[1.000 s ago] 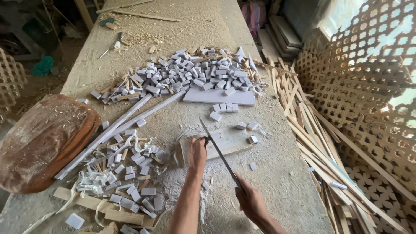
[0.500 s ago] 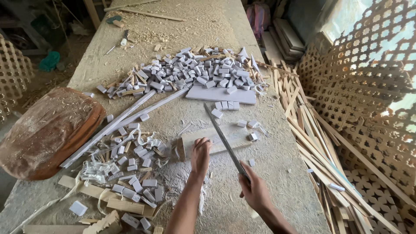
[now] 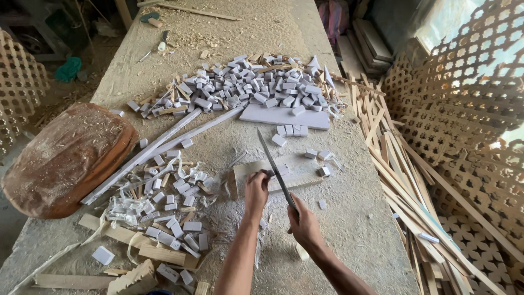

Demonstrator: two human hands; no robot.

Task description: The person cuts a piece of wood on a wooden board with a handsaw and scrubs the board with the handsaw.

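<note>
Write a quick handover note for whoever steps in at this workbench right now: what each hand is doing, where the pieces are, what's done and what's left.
Right hand: gripping the long blade by its near end, blade angled up over the cutting board.
Left hand: fingers pressed on a small piece at the board's near-left edge; the piece itself is hidden.
Done: a big pile of cut white blocks at the far side, a flat white slab beside it, more blocks and shavings at left.
Left: two long white strips uncut, wooden slats stacked at right.
</note>
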